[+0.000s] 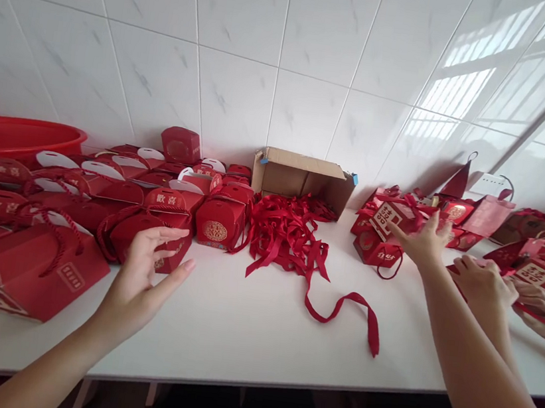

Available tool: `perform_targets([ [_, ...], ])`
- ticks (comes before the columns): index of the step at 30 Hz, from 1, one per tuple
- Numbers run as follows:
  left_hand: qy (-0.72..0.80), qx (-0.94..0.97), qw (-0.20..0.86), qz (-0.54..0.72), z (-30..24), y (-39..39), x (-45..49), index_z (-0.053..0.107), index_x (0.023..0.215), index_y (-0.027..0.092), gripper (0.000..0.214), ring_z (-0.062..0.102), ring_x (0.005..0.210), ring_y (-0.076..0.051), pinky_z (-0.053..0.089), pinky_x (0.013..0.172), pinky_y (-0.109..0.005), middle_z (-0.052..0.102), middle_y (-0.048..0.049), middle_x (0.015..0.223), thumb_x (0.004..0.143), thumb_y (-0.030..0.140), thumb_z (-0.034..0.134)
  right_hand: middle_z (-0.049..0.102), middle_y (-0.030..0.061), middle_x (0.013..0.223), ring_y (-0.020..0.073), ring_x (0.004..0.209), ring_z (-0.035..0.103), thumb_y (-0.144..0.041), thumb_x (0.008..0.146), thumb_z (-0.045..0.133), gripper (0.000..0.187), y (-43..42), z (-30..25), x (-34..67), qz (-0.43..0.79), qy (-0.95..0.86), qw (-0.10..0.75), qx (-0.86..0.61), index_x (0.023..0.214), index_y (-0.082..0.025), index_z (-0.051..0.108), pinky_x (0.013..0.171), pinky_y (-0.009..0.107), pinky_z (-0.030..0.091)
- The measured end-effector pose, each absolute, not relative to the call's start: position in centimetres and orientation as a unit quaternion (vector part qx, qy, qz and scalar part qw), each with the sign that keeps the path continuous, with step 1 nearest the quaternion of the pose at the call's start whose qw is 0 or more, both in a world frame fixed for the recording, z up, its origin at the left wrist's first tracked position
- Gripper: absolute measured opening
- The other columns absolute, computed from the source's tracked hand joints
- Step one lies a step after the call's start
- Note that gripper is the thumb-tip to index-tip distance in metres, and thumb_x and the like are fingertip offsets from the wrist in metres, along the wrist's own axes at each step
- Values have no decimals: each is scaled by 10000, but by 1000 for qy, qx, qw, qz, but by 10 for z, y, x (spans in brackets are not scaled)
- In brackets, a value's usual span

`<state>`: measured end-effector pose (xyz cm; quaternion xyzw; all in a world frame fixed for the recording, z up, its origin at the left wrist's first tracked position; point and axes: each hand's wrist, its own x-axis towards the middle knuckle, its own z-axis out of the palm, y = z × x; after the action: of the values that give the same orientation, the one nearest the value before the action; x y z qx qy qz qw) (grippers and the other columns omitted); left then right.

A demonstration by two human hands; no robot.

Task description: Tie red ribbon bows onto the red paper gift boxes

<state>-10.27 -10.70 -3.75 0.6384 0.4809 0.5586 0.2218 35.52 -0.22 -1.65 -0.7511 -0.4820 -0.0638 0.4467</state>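
Left hand: grip wide open, fingers spread, holds nothing. It is just short of small red gift box, left of and nearer than cardboard box. White desk under all. Right hand: grip open, fingers extended, empty, at red box with cord handle, right of cardboard box; contact cannot tell. Co-worker's hands farther right. Red ribbon pile spills in front of cardboard box. Red basin far left.

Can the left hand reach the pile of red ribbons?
Probably yes. The left hand hovers open over bare table, with nothing between it and the ribbon pile to its right.
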Motion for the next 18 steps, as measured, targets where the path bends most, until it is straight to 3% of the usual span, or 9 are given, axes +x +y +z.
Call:
perform_targets([
  [2,495,658,165,542,-38,-103,-108,390,1166,267,407,435,1243,-240,365,1024,-366,454,-59,1314,822,308,602,88,312,1471,471,1358,124,-601,670,679,1053,-10,-16,343,-97,-483,471,-732,1462,-112,186,1010,596,206],
  [3,503,667,134,532,-39,-99,-110,388,1196,265,428,444,1237,-240,379,1015,-367,451,-62,1328,824,310,595,120,289,1474,453,1351,169,-583,696,666,1011,-15,-16,333,-122,-497,486,-708,1466,-135,188,1017,598,204],
  [5,519,689,58,502,-41,-88,-112,407,1234,247,454,450,1237,-253,392,1009,-388,459,-81,1341,822,331,579,329,239,1397,400,1259,363,-519,741,643,805,-25,-21,310,-146,-562,482,-656,1399,-156,353,1005,575,271],
  [8,568,719,-57,396,-45,-65,-104,452,1253,199,495,391,1282,-321,351,1021,-490,437,-147,1380,817,412,547,611,133,1057,272,921,597,-452,814,561,369,-46,-39,266,-13,-753,319,-576,1056,-186,644,844,426,461],
  [10,606,725,-118,307,-46,-48,-92,456,1287,189,543,348,1299,-373,327,990,-563,377,-181,1437,826,470,514,636,96,988,226,820,624,-478,824,553,336,-61,-55,237,113,-817,163,-541,997,-218,675,751,351,496],
  [12,605,729,-181,263,-47,-31,-78,446,1314,162,572,318,1314,-380,297,993,-572,351,-194,1460,845,486,479,619,122,1050,260,862,627,-508,781,609,422,-73,-69,212,124,-815,109,-555,1059,-194,654,707,350,501],
  [14,601,732,-215,239,-48,-16,-68,452,1308,104,593,331,1298,-386,293,995,-554,391,-215,1431,853,484,465,620,129,1028,272,867,627,-416,773,650,335,-82,-79,195,116,-819,112,-551,1010,-179,665,674,342,498],
  [16,606,736,-213,213,-51,-4,-62,506,1242,66,534,416,1218,-396,327,956,-542,502,-233,1326,868,443,448,644,95,940,227,786,637,-251,818,594,122,-88,-85,184,123,-829,142,-526,893,-208,679,618,306,487],
  [18,606,744,-204,196,-53,3,-61,554,1166,62,431,485,1134,-394,356,914,-535,577,-231,1216,887,359,415,665,51,878,174,701,636,-123,829,519,206,-93,-85,181,145,-846,162,-486,817,-254,678,570,267,473],
])
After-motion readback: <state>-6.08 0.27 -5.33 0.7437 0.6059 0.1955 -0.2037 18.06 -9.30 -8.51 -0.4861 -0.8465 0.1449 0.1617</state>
